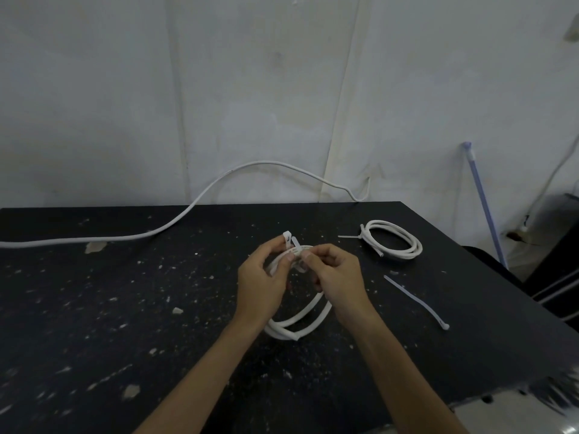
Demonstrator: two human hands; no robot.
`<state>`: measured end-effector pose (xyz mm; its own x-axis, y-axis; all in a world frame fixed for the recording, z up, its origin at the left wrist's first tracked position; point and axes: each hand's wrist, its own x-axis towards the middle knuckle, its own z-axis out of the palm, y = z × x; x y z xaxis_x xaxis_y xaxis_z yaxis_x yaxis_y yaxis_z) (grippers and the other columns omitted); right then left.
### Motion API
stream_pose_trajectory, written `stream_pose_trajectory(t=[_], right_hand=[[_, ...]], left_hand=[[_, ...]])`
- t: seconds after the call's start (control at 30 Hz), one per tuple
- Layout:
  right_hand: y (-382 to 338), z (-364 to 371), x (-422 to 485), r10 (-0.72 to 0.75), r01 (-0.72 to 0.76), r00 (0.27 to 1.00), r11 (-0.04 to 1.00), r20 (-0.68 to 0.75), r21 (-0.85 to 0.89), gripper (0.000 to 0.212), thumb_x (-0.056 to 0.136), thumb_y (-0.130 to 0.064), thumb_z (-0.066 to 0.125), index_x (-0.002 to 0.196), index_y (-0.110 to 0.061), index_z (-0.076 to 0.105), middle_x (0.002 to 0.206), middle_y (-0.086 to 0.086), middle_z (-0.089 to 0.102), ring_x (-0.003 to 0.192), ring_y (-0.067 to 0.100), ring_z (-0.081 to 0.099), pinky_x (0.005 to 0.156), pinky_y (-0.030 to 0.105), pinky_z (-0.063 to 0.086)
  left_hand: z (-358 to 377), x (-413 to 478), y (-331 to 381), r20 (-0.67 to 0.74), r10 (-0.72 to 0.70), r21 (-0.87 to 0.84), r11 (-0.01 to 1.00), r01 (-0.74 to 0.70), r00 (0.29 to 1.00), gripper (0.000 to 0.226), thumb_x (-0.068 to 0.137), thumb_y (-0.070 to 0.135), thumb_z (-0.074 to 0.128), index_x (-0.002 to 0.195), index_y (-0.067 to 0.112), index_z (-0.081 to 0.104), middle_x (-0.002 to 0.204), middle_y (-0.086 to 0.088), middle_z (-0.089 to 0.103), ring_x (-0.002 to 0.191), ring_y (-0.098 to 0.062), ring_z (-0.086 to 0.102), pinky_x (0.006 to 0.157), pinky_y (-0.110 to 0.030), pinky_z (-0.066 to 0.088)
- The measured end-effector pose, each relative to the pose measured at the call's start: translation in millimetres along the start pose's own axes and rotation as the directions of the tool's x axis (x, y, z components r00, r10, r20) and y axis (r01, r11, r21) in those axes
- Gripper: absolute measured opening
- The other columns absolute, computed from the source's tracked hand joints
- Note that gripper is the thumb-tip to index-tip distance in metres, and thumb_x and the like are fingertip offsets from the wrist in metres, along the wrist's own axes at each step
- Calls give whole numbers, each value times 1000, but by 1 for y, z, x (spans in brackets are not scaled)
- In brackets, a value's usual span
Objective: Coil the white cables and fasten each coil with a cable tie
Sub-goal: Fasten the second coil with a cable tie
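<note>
A coil of white cable (297, 321) is held above the middle of the black table (94, 308), its lower loops hanging toward me. My left hand (261, 286) pinches the top of the coil. My right hand (338, 277) grips a white cable tie (293, 242) wrapped around the same spot, with the tie's ends sticking up between my thumbs. A second coil (393, 239) lies at the back right with a tie fastened on its left side. A loose cable tie (416, 302) lies to the right of my hands. A long uncoiled white cable (175, 219) runs across the back left.
The tabletop is speckled with pale chips and flecks. A white wall stands right behind the table's far edge. A blue rod (484, 205) leans on the wall at the right, beyond the table's right edge, with dark furniture below it.
</note>
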<state>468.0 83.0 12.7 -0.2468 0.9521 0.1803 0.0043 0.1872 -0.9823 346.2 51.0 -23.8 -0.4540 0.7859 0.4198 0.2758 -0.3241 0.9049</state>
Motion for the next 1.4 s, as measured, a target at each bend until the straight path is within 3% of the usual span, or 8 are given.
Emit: stream_pose_trajectory(t=[0.4, 0.57, 0.77, 0.87, 1.03, 1.13, 1.23, 1.4], right_hand=[[-10, 4, -1, 17, -17, 1000, 1000, -20, 0, 8, 87, -8, 65, 81, -7, 69, 57, -4, 63, 48, 5, 51, 48, 17, 43], [-7, 3, -1, 46, -45, 998, 999, -31, 10, 8, 87, -9, 65, 81, -7, 69, 57, -3, 60, 49, 6, 50, 48, 18, 43], [-4, 4, -3, 50, -47, 998, 997, -45, 55, 8, 87, -7, 63, 82, -5, 69, 63, 5, 59, 51, 8, 48, 49, 19, 42], [-5, 5, -2, 60, -56, 997, 996, -52, 71, 9, 88, -8, 62, 82, -6, 69, 62, 4, 59, 50, 8, 48, 49, 20, 42], [-6, 7, 1, 46, -32, 994, 990, -99, 139, 9, 89, -8, 64, 84, -3, 68, 55, 3, 56, 47, 8, 48, 47, 19, 43], [-4, 4, 0, -21, 26, 998, 995, -54, 99, 5, 87, -6, 65, 90, -3, 69, 65, 3, 66, 56, 7, 59, 55, 18, 49], [1, -2, -4, -94, 93, 994, 995, 54, 28, 16, 83, 3, 67, 98, -5, 69, 85, 7, 73, 75, 15, 70, 68, 22, 55], [3, -8, -1, -213, 214, 977, 970, 20, -119, 18, 83, 0, 68, 92, -14, 73, 84, -2, 74, 78, 10, 70, 70, 18, 54]], left_hand=[[4, -2, 3, -7, 128, 98, 987, -126, 992, 25, 91, 18, 60, 116, 18, 62, 103, 3, 65, 84, -13, 65, 69, -28, 56], [5, -2, 4, -29, 104, 95, 990, -101, 994, 26, 91, 18, 61, 118, 19, 61, 105, 5, 65, 90, -7, 64, 74, -27, 56], [4, -1, 6, -16, 141, 117, 983, -138, 990, 27, 91, 15, 60, 118, 15, 63, 106, 6, 65, 94, 0, 61, 78, -15, 52], [5, -3, 7, 4, 208, 142, 968, -207, 978, 22, 91, 10, 59, 112, 13, 65, 102, 6, 65, 94, 1, 61, 78, -10, 48], [7, -2, 6, 25, 330, 197, 924, -328, 944, 23, 89, 1, 59, 108, 9, 68, 102, 4, 66, 94, -3, 62, 82, -14, 49], [8, -1, 7, 24, 262, 149, 953, -262, 965, 20, 89, 3, 59, 104, 13, 67, 95, 6, 67, 88, -3, 63, 75, -16, 51], [7, 2, 7, 8, 152, 85, 985, -152, 988, 16, 89, 7, 60, 96, 20, 67, 88, 9, 68, 83, -2, 64, 70, -18, 52], [8, 4, 10, 65, 38, -30, 999, -36, 997, 24, 92, 10, 58, 110, 23, 65, 104, 11, 67, 97, 0, 62, 80, -17, 52]])
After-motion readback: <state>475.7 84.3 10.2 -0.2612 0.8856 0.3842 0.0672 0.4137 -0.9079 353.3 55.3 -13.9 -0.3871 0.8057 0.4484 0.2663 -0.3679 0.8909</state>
